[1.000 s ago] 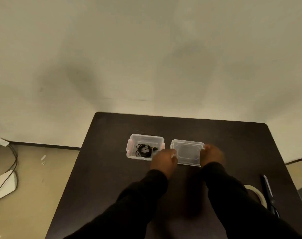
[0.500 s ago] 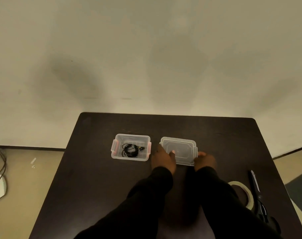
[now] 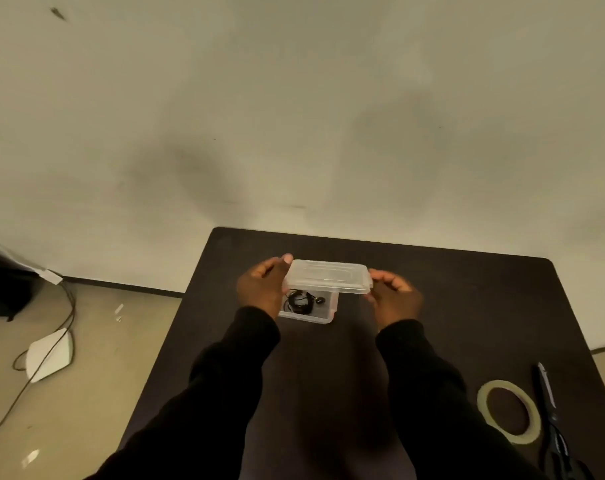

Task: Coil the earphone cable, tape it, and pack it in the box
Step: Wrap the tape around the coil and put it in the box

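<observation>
While both hands [image 3: 328, 296] pinching lid [image 3: 328, 276] ends: box [image 3: 308, 315] w/ coiled earphones [image 3: 299, 302] just below, betw. them.

You have a single head-worn view, looking forward and steeply down across the dark table [image 3: 432, 306] from its near edge toward the wall [image 3: 294, 98] beyond it; the wide lens probably bends the table's edges.
</observation>
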